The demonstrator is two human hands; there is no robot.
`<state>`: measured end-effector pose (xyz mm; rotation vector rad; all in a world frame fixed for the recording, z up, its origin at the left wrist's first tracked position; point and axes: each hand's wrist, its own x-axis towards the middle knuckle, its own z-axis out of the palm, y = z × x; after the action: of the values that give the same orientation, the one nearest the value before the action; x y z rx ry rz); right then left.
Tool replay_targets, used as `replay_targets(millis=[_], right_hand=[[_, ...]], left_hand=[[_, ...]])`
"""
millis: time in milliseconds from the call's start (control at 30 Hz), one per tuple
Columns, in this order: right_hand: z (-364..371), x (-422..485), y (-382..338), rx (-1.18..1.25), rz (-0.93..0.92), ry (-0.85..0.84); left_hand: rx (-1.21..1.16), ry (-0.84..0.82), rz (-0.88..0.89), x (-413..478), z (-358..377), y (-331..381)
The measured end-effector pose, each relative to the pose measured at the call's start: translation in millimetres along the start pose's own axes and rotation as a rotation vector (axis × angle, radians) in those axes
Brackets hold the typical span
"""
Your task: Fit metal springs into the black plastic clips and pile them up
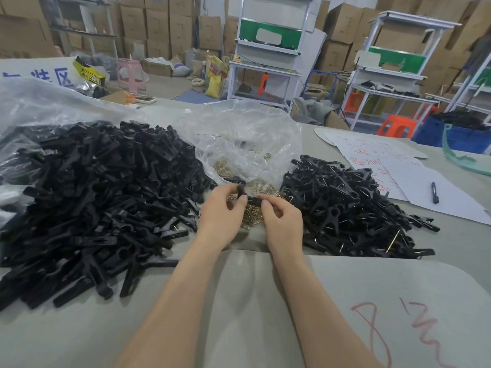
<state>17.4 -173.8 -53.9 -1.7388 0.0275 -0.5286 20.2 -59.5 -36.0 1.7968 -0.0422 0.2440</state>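
My left hand [221, 211] and my right hand [283, 221] meet over a heap of brass-coloured metal springs [252, 217] on the grey table [265, 301]. Between the fingertips of both hands is a black plastic clip [243, 193]; the left pinches its upright end, the right pinches the other end. A large pile of loose black clip parts [101, 203] lies to the left. On the right sits a smaller pile of clips with springs fitted [353, 208]. More springs lie inside a clear plastic bag [247, 144] behind my hands.
White paper sheets with red writing [393, 166] and a black pen [434, 193] lie at the right. A clear bag [39, 102] lies behind the left pile. A blue bin [451, 134], orange stools, white workbenches and stacked cartons stand beyond the table.
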Motion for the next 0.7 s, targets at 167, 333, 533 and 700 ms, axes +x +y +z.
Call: replay_targets(millis=[167, 333, 533, 700], right_hand=[[-2.4, 3.4, -3.2, 0.263, 0.122, 0.007], [0.1, 2.2, -5.8, 0.346, 0.109, -0.132], [0.5, 5.9, -4.2, 0.266, 0.145, -0.08], [1.3, 6.4, -3.6, 0.141, 0.104, -0.098]], left_hand=[[0.05, -0.112, 0.067, -2.8, 5.8, 1.1], [-0.089, -0.122, -0.025, -1.5, 6.3, 1.9], [-0.154, -0.068, -0.093, 0.2, 6.6, -1.4], [-0.242, -0.074, -0.101, -0.6, 2.2, 0.2]])
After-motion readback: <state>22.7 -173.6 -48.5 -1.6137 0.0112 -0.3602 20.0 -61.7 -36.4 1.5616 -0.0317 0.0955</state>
